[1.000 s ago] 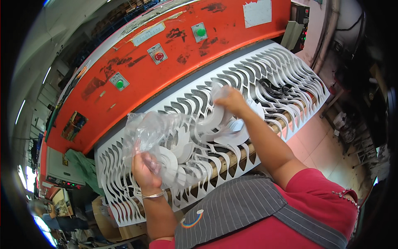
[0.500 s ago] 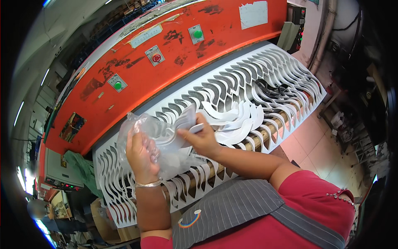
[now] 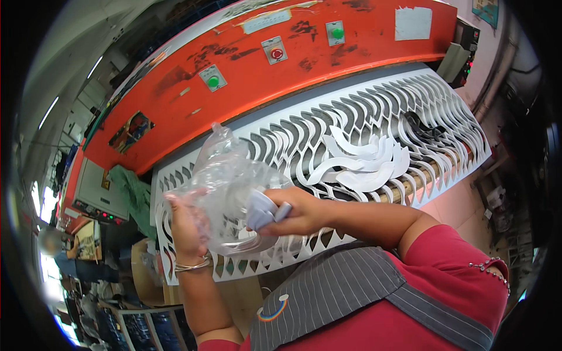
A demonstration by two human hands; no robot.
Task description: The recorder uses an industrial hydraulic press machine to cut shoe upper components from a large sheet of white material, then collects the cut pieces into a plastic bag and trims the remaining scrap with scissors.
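Note:
My left hand [image 3: 188, 231] grips the side of a clear plastic bag [image 3: 225, 167], its fingers partly seen through the film. My right hand [image 3: 301, 212] is closed on a small stack of curved white strips [image 3: 259, 212], held against the right side of the bag. More pale pieces show dimly through the plastic near its bottom. Below both hands lies a white sheet [image 3: 404, 76] cut into rows of wavy strips with dark gaps between. Loose white strips [image 3: 366, 167] are heaped on it, right of my right hand, with some black strips [image 3: 424, 128] farther right.
A long red machine [image 3: 246, 79] stands along the sheet's far side, with green buttons [image 3: 213, 81] and a red button [image 3: 277, 54]. At left are a grey control box [image 3: 96, 187], a green cloth [image 3: 132, 190] and a cardboard box [image 3: 143, 275]. Another person [image 3: 73, 251] is at far left.
The view has shifted left. My right hand has turned and brought the strips down against the bag, which now stands fuller and higher between my hands.

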